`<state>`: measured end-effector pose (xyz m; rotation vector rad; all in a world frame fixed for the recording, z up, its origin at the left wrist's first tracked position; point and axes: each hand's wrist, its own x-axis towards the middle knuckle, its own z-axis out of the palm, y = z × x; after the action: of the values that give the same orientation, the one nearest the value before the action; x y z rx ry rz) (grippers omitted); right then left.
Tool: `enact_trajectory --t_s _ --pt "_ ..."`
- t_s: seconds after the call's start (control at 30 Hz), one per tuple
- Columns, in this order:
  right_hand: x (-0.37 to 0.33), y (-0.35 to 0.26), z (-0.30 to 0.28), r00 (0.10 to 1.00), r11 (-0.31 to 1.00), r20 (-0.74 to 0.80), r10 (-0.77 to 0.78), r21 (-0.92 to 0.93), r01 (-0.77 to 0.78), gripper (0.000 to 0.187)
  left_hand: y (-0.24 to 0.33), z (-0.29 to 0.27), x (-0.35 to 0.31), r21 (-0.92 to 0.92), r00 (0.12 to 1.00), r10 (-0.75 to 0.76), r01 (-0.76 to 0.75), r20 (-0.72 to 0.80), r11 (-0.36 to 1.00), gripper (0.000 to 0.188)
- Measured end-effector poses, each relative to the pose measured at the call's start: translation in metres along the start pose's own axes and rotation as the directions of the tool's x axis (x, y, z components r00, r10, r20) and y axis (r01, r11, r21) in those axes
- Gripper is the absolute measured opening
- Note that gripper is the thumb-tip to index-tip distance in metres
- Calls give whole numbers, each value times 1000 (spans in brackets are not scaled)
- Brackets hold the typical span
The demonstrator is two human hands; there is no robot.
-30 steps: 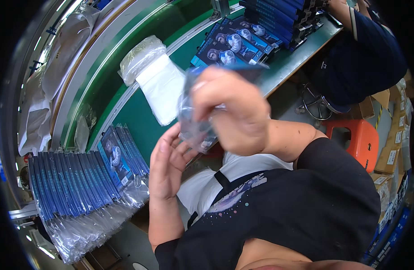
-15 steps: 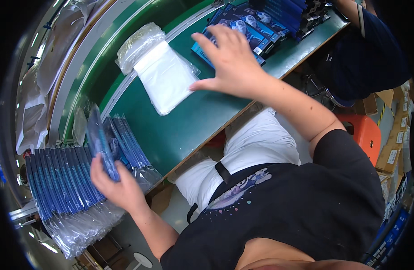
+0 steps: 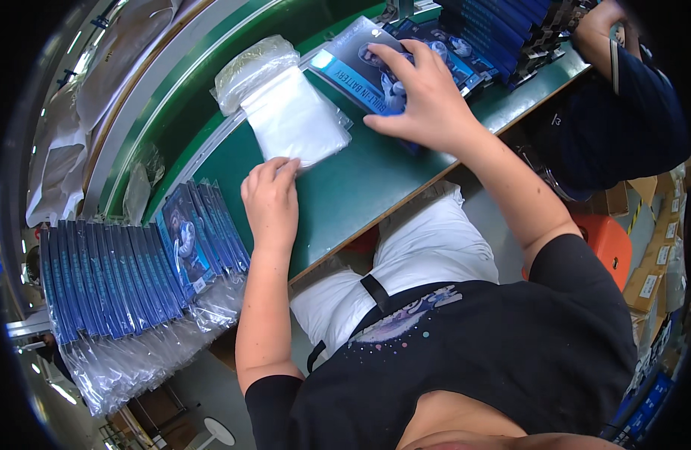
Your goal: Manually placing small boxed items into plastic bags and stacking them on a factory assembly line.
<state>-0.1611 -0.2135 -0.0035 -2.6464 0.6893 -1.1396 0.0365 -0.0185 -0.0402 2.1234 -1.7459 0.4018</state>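
My right hand (image 3: 428, 97) is closed on a flat blue printed box (image 3: 353, 64), with its fingers over the printed face and the thumb at the near side. The box is tilted beside a pile of clear plastic bags (image 3: 293, 120) on the bench. At the near corner of that pile my left hand (image 3: 273, 199) has its fingers bent and close together, the tips on the bag edge; its thumb is mostly hidden. To the left, a row of bagged blue boxes (image 3: 105, 281) stands upright, and one bagged box (image 3: 186, 240) leans with its picture side showing.
More blue boxes (image 3: 495, 34) are stacked at the far right of the green bench (image 3: 345, 202). A crumpled clear plastic bundle (image 3: 255, 67) lies behind the bags. Another person's arm (image 3: 604, 37) reaches in at the right. A red-orange stool (image 3: 604, 247) and cartons (image 3: 649, 277) stand beyond me.
My left hand has left a bagged box at the row and moved right to the plastic bags. My right hand has closed on a blue box that now sits closer to the bags.
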Motion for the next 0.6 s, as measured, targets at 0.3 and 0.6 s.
enact_trajectory --t_s 0.3,0.6 --pt "-32 -18 -5 664 -245 728 173 685 -687 30 15 -4 11 -406 970 -168 84 -176 910 17" --pt "-33 -41 44 600 -344 770 -215 516 -785 78 -4 0 20 -674 965 -256 152 -57 723 17"
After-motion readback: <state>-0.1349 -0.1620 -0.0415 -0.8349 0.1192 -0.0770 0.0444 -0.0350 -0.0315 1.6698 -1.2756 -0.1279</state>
